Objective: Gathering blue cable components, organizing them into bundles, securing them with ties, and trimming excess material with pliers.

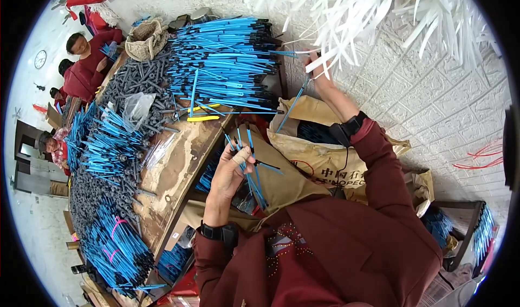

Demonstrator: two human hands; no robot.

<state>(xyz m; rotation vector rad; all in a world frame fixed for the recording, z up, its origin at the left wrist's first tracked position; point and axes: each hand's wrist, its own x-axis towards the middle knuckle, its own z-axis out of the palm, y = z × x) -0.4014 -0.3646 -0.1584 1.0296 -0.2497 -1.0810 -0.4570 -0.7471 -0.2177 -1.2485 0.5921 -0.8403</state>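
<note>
My left hand is closed around a small bunch of blue rods with black tips, held over my lap. My right hand is raised toward a hanging bundle of white plastic strips; its fingers pinch one strip, and a single blue rod slants down from the hand. A big heap of the same blue rods lies on the wooden table just beyond my left hand.
Dark grey plastic parts and more blue rod piles cover the long table. A tan sack lies on my lap. Other people in red sit at the far end. A white textured wall is on the right.
</note>
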